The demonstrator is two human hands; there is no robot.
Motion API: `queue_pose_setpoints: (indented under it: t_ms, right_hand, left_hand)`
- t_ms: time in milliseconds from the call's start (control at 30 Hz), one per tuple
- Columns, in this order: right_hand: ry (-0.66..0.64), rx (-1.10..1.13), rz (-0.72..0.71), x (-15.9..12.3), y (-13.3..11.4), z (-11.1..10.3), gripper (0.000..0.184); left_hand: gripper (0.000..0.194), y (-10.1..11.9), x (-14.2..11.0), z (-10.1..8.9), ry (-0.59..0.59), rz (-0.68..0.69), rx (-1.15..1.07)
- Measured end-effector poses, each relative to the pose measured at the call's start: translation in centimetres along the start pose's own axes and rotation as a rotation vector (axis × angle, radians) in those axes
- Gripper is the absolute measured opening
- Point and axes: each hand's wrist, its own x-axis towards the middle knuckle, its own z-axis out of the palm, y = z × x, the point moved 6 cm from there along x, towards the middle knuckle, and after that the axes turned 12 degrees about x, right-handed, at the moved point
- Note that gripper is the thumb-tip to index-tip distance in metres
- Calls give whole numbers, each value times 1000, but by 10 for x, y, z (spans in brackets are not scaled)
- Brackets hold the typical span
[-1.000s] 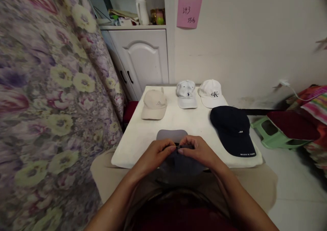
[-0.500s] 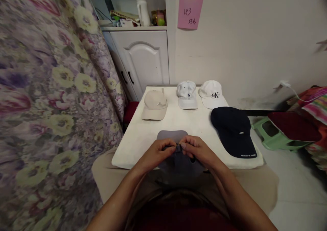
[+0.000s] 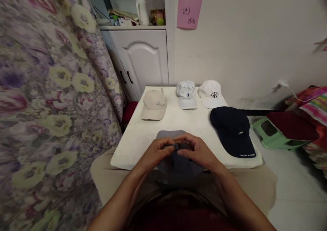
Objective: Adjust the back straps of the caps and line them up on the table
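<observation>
A grey baseball cap (image 3: pixel 176 164) lies at the table's near edge, its brim away from me and its back strap (image 3: pixel 176 147) raised between my hands. My left hand (image 3: pixel 154 153) pinches the strap from the left, thumb below and fingers above, close to a small dark buckle. From the right, my right hand (image 3: pixel 200 152) is closed round the strap, its fingertips reaching over toward the buckle. My fingers hide part of the strap. I cannot tell whether the buckle is fastened.
On the white table (image 3: pixel 135 139) sit a beige cap (image 3: pixel 153 105), a pale cap (image 3: pixel 187 94), a white cap (image 3: pixel 211 94) and a navy cap (image 3: pixel 233 130). A floral curtain (image 3: pixel 56 105) hangs left. At right stands a green stool (image 3: pixel 267 130).
My right hand has shifted its hold, its fingers now reaching further left over the strap toward the buckle. The left hand stays in nearly the same place. The view has moved slightly.
</observation>
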Motion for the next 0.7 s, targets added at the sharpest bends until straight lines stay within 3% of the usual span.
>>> queue_pose_setpoints:
  t_ms: [167, 400, 533, 700]
  right_hand:
    - [2, -229, -146, 1, -10, 4, 25]
    - [-6, -321, -176, 4, -10, 4, 29]
    - [-5, -250, -29, 3, -2, -3, 30]
    - [-84, -206, 149, -7, 1, -17, 17]
  left_hand:
    - [19, -5, -1, 0, -16, -56, -14]
    - [25, -9, -2, -2, -39, -74, 39]
    - [27, -5, -4, -4, -56, -74, 2]
    - [29, 3, -9, -11, -98, -86, -119]
